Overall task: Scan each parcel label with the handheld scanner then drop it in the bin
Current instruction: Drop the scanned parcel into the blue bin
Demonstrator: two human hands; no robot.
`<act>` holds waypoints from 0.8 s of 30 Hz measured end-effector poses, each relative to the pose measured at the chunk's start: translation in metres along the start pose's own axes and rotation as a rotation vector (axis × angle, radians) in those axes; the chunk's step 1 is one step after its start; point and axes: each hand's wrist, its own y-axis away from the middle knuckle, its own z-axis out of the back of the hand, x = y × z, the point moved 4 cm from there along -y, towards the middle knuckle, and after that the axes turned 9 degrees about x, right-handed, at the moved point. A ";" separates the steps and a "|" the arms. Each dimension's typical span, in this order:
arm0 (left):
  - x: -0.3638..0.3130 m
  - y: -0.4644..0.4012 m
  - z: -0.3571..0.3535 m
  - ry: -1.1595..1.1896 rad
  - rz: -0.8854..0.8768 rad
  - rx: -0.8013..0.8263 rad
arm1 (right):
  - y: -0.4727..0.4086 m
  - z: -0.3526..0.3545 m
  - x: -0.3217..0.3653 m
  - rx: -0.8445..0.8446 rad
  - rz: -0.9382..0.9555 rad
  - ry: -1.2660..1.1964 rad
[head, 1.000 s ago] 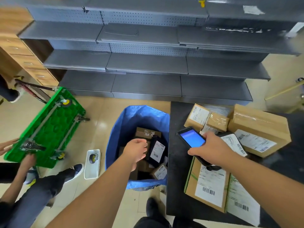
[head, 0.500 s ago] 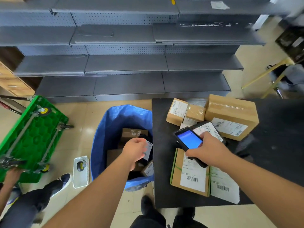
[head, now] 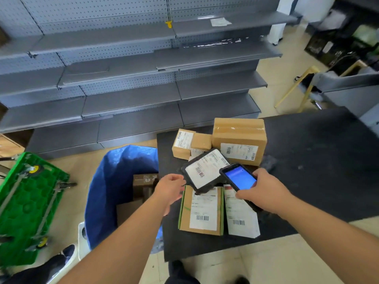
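Blue bin [head: 114, 181] on floor left of black table [head: 307, 160], boxes inside. Left hand [head: 171, 186] reaches across bin/table edge, fingers loosely curled, holding nothing, just beside black parcel [head: 205, 171] w/ label up. Right hand [head: 266, 194] grips scanner [head: 239, 178], screen lit blue, above the parcels.

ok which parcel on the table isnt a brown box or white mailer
The black mailer bag, lying tilted atop the pile between the left hand and the scanner. It alone is black plastic; its white label faces up.
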 end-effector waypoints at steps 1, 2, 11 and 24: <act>0.002 0.003 -0.015 -0.024 -0.009 0.001 | 0.004 0.005 -0.015 -0.003 -0.016 -0.008; 0.005 0.006 -0.030 -0.047 -0.016 0.001 | 0.007 0.010 -0.031 -0.004 -0.032 -0.017; 0.039 0.032 -0.155 -0.155 -0.002 0.068 | 0.043 0.049 -0.172 -0.031 -0.146 -0.150; 0.069 0.017 -0.211 -0.471 0.098 0.058 | 0.040 0.070 -0.230 -0.029 -0.217 -0.218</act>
